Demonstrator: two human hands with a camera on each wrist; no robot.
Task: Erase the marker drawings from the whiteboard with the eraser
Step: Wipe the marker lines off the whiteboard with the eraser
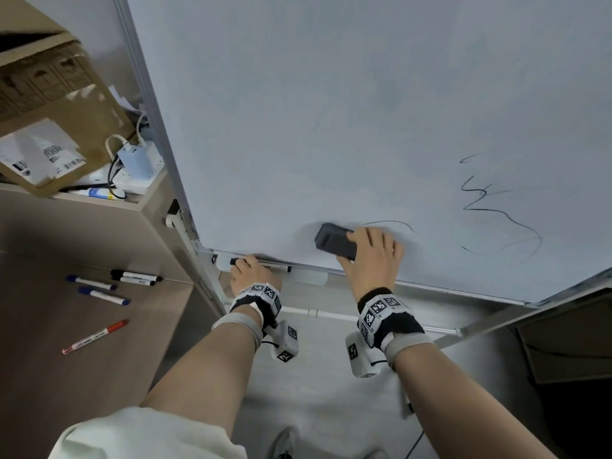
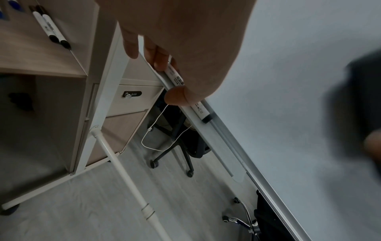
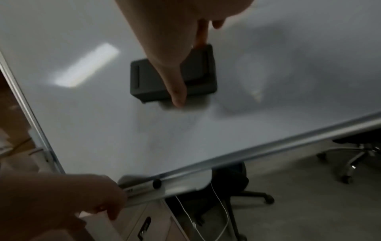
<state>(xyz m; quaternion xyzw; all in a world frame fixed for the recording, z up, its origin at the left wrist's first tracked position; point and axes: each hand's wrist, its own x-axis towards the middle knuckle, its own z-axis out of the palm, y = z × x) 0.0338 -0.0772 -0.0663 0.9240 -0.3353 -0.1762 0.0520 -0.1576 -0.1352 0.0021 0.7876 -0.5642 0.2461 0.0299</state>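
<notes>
Head view: low in the frame, the right hand (image 1: 371, 256) grips the eraser (image 1: 334, 241) flat against the whiteboard (image 1: 331, 111) — marker drawings (image 1: 496, 210) to its right. The left hand (image 1: 250, 273) curls over a marker (image 1: 275, 267) in the tray (image 1: 311, 278).

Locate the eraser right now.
In the head view, the eraser is against the whiteboard near its bottom edge, gripped by the right hand.

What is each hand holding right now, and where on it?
The right hand grips the dark eraser by its long sides, near its right end, flat against the whiteboard. The left hand holds a marker around its middle, on the tray.
</notes>
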